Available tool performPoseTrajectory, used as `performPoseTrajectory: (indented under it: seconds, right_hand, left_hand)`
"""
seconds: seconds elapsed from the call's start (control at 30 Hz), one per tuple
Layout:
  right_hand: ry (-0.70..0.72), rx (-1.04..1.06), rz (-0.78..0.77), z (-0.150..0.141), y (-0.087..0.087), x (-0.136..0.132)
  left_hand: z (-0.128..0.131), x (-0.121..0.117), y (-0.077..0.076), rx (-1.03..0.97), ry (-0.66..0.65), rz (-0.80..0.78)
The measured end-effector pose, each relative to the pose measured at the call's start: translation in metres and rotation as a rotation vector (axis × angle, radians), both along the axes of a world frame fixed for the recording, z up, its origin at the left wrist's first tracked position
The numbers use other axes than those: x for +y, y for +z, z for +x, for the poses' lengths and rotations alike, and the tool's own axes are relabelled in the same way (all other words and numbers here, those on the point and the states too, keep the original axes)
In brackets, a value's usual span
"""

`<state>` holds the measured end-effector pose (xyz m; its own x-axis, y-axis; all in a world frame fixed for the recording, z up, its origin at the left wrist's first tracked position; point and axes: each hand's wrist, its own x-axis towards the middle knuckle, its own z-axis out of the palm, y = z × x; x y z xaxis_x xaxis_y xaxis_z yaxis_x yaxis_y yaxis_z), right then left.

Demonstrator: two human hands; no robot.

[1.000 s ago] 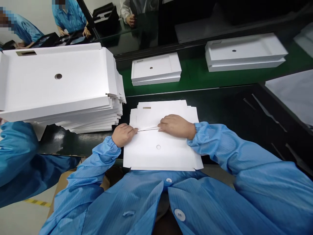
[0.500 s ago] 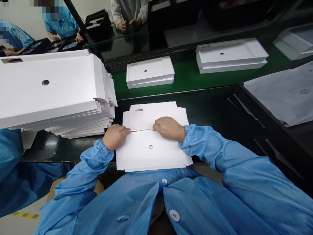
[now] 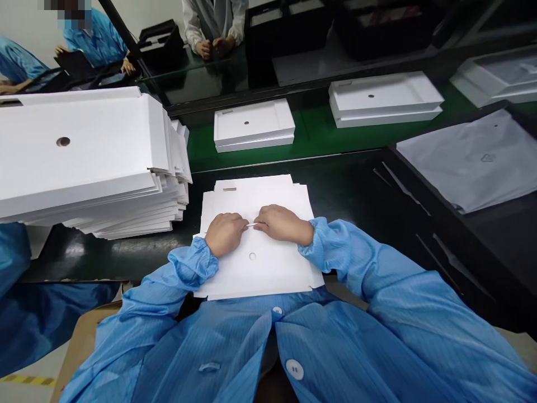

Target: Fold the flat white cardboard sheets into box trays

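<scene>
A white die-cut cardboard sheet (image 3: 260, 277) lies flat at the table's front edge, against my blue coat. It has a round hole near its middle and a small slot towards the far side. My left hand (image 3: 227, 234) rests on the sheet with its fingers closed, pinching a narrow raised fold that runs across it. Just to the right, my right hand (image 3: 282, 225) pinches the same fold. Only a short white piece of the fold shows between the two hands; the fingertips are partly hidden.
A tall stack of white cardboard trays (image 3: 96, 151) stands at the left. Beyond, on a green strip, are white box trays (image 3: 254, 123) and another pair (image 3: 386, 98). A black case with a grey plastic bag (image 3: 474, 159) lies right. People sit and stand across the table.
My left hand has slid right along the fold, from the sheet's left side to close beside my right hand. My right hand stays on the fold. The view has shifted slightly.
</scene>
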<state>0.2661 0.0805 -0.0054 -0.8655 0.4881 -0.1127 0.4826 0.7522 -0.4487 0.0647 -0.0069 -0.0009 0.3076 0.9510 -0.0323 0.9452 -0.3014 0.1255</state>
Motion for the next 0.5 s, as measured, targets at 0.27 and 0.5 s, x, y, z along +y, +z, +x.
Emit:
performPoseTrajectory:
  seconds: [0.27,0.5]
  right_hand:
    - [-0.085,-0.038,0.069,-0.005,-0.004,-0.008]
    - [-0.067,-0.014,0.132,0.001,-0.009,-0.017]
  left_hand:
    - [0.002,0.003,-0.002,-0.016,0.005,-0.034]
    - [0.008,-0.011,-0.009,0.055,-0.048,0.092]
